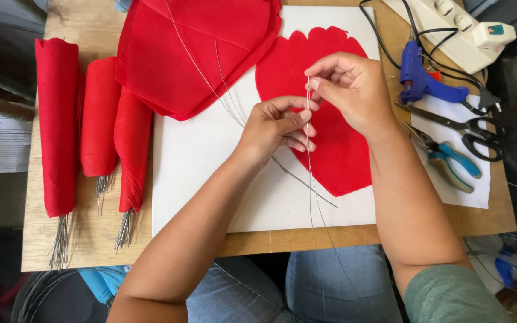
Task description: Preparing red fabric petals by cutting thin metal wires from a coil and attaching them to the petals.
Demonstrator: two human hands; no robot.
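— Now, which way does your wire (309,149) run?

— Almost straight up and down, over the red petal sheet (336,149) on the white board (198,155). Your right hand (348,84) pinches its top end; your left hand (276,125) pinches it just below, both sets of fingers clenched on it.

— And the free end?

— It trails toward your lap, past the counter (79,239) edge. Your left hand sits nearer that long loose part; other wires (222,90) slant off toward the folded red paper (198,48).
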